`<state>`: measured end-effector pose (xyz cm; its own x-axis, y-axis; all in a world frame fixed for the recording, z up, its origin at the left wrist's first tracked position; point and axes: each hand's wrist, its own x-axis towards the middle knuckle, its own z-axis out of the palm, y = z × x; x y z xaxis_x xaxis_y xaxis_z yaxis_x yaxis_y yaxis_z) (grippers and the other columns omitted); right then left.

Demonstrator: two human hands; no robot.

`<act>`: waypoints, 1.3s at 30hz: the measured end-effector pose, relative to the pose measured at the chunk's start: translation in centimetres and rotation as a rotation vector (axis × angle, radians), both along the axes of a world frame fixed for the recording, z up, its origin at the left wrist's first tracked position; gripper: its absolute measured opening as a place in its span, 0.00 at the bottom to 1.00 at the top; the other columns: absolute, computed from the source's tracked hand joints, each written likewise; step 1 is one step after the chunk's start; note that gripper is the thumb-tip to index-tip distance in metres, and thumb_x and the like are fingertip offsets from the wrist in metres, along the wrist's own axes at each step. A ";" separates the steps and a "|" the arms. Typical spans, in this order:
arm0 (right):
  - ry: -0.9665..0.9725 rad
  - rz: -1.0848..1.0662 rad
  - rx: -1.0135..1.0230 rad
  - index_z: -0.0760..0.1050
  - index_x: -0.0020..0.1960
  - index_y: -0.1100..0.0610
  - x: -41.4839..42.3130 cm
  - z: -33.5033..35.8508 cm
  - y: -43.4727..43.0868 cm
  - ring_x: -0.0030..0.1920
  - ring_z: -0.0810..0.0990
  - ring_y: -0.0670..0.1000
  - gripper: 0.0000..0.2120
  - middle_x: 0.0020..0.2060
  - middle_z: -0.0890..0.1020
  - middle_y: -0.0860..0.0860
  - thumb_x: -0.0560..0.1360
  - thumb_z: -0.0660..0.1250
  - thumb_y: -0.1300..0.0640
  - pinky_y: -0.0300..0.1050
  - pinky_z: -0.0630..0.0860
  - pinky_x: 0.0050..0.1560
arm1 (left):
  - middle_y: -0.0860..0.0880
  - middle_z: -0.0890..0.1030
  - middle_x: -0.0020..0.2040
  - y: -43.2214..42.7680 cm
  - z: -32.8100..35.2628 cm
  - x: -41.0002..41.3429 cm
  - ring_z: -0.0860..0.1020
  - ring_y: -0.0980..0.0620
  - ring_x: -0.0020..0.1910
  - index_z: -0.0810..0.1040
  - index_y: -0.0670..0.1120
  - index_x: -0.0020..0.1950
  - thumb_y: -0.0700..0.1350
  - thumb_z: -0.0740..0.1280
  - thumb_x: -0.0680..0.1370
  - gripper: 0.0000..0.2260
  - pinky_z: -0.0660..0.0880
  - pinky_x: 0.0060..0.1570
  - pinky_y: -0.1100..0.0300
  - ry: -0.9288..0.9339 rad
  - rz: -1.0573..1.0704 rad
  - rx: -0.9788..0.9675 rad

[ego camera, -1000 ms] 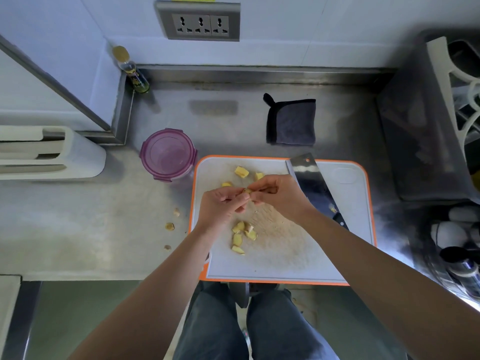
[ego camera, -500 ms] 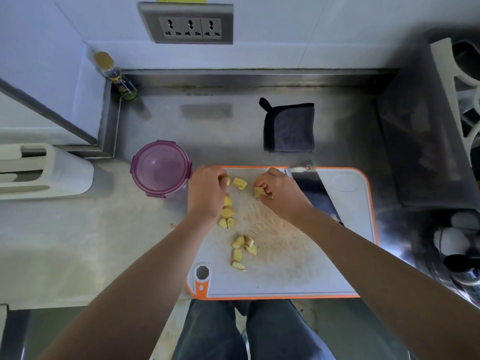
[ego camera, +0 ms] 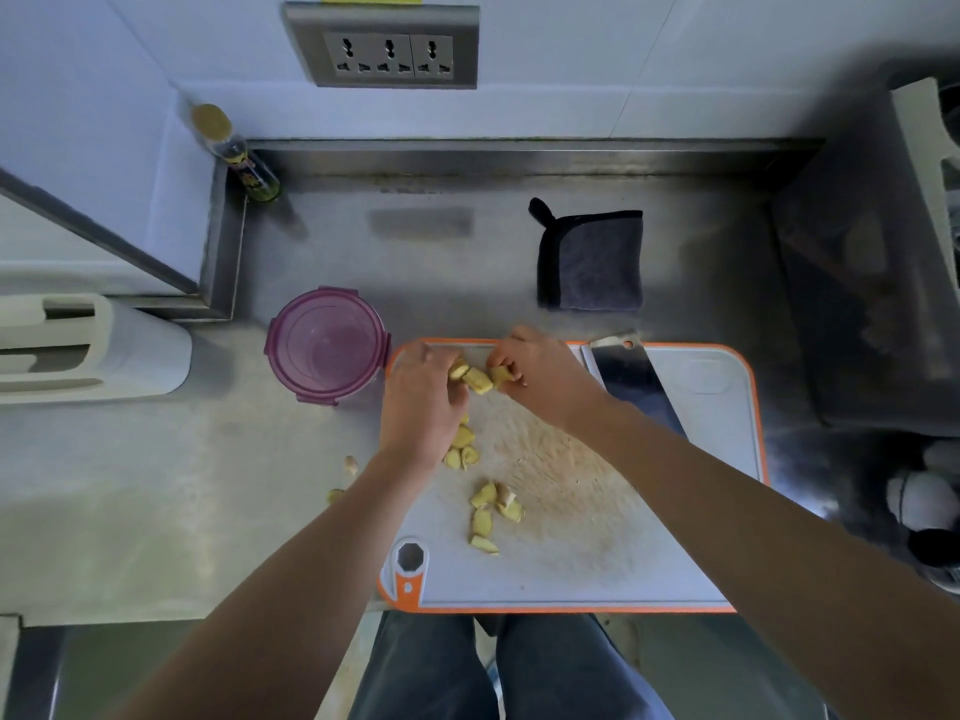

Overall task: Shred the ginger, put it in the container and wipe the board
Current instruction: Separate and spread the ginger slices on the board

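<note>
A white cutting board [ego camera: 691, 553] with an orange rim lies on the steel counter. Yellow ginger chunks [ego camera: 488, 511] are scattered on its left half. At the board's far left corner my left hand [ego camera: 421, 402] and my right hand [ego camera: 545, 376] meet, fingers curled, each pinching ginger pieces [ego camera: 478, 379] between them. A cleaver [ego camera: 636, 381] lies flat on the board just right of my right wrist. The purple-lidded round container [ego camera: 327, 345] stands shut, left of the board. A dark grey cloth [ego camera: 592, 262] lies folded behind the board.
Two ginger scraps [ego camera: 350, 466] lie on the counter left of the board. A small bottle [ego camera: 236, 153] stands in the back left corner. A white knife holder [ego camera: 88, 345] sits far left. A dark rack [ego camera: 872, 283] fills the right side.
Both hands moved from the board's middle to its far left corner, parted briefly, and now come together again around ginger pieces there.
</note>
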<state>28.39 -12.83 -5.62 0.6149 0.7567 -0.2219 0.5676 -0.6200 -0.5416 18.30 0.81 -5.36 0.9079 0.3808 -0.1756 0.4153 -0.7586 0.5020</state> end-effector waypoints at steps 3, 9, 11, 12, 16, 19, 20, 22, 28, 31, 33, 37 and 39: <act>0.015 -0.039 0.047 0.80 0.45 0.60 -0.3 -0.5 0.0 0.35 0.71 0.51 0.09 0.43 0.75 0.55 0.67 0.71 0.68 0.42 0.66 0.37 | 0.44 0.77 0.53 0.0 0.0 -0.2 0.76 0.43 0.55 0.78 0.45 0.62 0.40 0.67 0.75 0.15 0.72 0.53 0.53 0.012 -0.024 0.027; 0.023 -0.057 0.072 0.80 0.49 0.60 -0.2 -0.1 -0.6 0.37 0.72 0.50 0.10 0.45 0.76 0.56 0.69 0.71 0.68 0.49 0.75 0.40 | 0.44 0.74 0.57 0.4 -0.1 -0.6 0.75 0.44 0.56 0.73 0.48 0.70 0.41 0.65 0.78 0.19 0.72 0.51 0.53 0.002 -0.071 0.054; 0.030 -0.056 0.070 0.79 0.52 0.61 -0.4 -0.1 -0.6 0.39 0.75 0.53 0.12 0.47 0.76 0.57 0.69 0.70 0.68 0.49 0.76 0.42 | 0.44 0.74 0.55 0.4 0.1 -0.6 0.76 0.44 0.53 0.77 0.48 0.63 0.41 0.66 0.78 0.14 0.71 0.46 0.56 -0.001 -0.089 0.084; 0.031 -0.057 0.073 0.79 0.53 0.61 -0.4 -0.1 -0.5 0.40 0.76 0.54 0.12 0.48 0.77 0.57 0.69 0.70 0.68 0.49 0.76 0.43 | 0.45 0.74 0.54 0.5 0.2 -0.6 0.77 0.45 0.52 0.77 0.48 0.62 0.42 0.66 0.78 0.13 0.69 0.43 0.57 0.009 -0.095 0.117; 0.012 -0.067 0.092 0.79 0.50 0.60 -0.7 -0.6 -0.5 0.38 0.76 0.54 0.11 0.47 0.76 0.56 0.69 0.71 0.68 0.51 0.77 0.41 | 0.43 0.74 0.53 1.0 0.3 -0.7 0.77 0.44 0.47 0.75 0.45 0.65 0.47 0.63 0.80 0.15 0.72 0.39 0.54 0.051 -0.126 0.260; 0.004 -0.073 0.113 0.79 0.49 0.61 -0.9 -0.7 -0.3 0.37 0.76 0.54 0.11 0.46 0.76 0.57 0.68 0.71 0.69 0.49 0.77 0.39 | 0.42 0.74 0.55 1.0 0.3 -0.9 0.78 0.44 0.47 0.69 0.45 0.72 0.49 0.57 0.82 0.19 0.71 0.38 0.55 0.121 -0.153 0.329; 0.007 -0.075 0.123 0.79 0.49 0.62 -0.9 -0.7 -0.2 0.36 0.76 0.54 0.11 0.46 0.76 0.57 0.67 0.71 0.70 0.47 0.76 0.38 | 0.42 0.74 0.58 0.8 0.4 -0.9 0.78 0.43 0.49 0.66 0.44 0.74 0.48 0.55 0.83 0.20 0.71 0.39 0.55 0.138 -0.140 0.326; 0.007 -0.081 0.147 0.79 0.51 0.63 -0.9 -0.6 -0.2 0.36 0.73 0.50 0.13 0.46 0.76 0.57 0.67 0.71 0.71 0.43 0.72 0.38 | 0.41 0.73 0.61 0.6 0.4 -0.8 0.78 0.42 0.50 0.63 0.42 0.75 0.47 0.55 0.83 0.21 0.72 0.41 0.53 0.143 -0.103 0.303; 0.006 -0.097 0.182 0.77 0.55 0.62 -1.3 -0.6 -1.1 0.38 0.75 0.51 0.16 0.48 0.75 0.56 0.68 0.67 0.71 0.41 0.74 0.38 | 0.42 0.74 0.49 0.6 0.6 -1.6 0.77 0.41 0.40 0.74 0.41 0.58 0.38 0.63 0.77 0.11 0.70 0.32 0.52 -0.089 -0.057 0.161; -0.057 -0.115 0.189 0.77 0.52 0.61 -2.0 -0.3 -1.8 0.37 0.77 0.53 0.12 0.49 0.75 0.55 0.70 0.66 0.69 0.48 0.75 0.36 | 0.44 0.74 0.46 0.4 0.4 -3.4 0.76 0.44 0.36 0.74 0.43 0.51 0.39 0.67 0.74 0.08 0.69 0.27 0.56 -0.106 -0.154 0.156; -0.090 -0.143 0.181 0.76 0.50 0.59 -2.6 0.0 -2.3 0.35 0.74 0.50 0.09 0.47 0.76 0.52 0.71 0.66 0.66 0.46 0.73 0.33 | 0.45 0.74 0.45 0.2 0.1 -4.5 0.77 0.45 0.35 0.76 0.44 0.49 0.41 0.72 0.71 0.09 0.67 0.26 0.60 -0.087 -0.160 0.157; -0.034 -0.120 0.177 0.74 0.47 0.56 -3.9 0.6 -2.7 0.36 0.73 0.48 0.01 0.41 0.75 0.47 0.75 0.65 0.59 0.44 0.72 0.34 | 0.44 0.76 0.47 -0.4 -0.2 -5.3 0.79 0.44 0.37 0.80 0.47 0.51 0.43 0.76 0.70 0.11 0.65 0.29 0.61 -0.089 -0.117 0.158; 0.030 -0.082 0.107 0.74 0.46 0.55 -4.8 0.8 -2.6 0.37 0.74 0.48 0.03 0.39 0.75 0.45 0.76 0.64 0.55 0.43 0.71 0.37 | 0.45 0.76 0.48 -0.5 -0.3 -5.2 0.80 0.44 0.41 0.81 0.47 0.51 0.43 0.75 0.71 0.09 0.66 0.31 0.61 -0.078 -0.077 0.144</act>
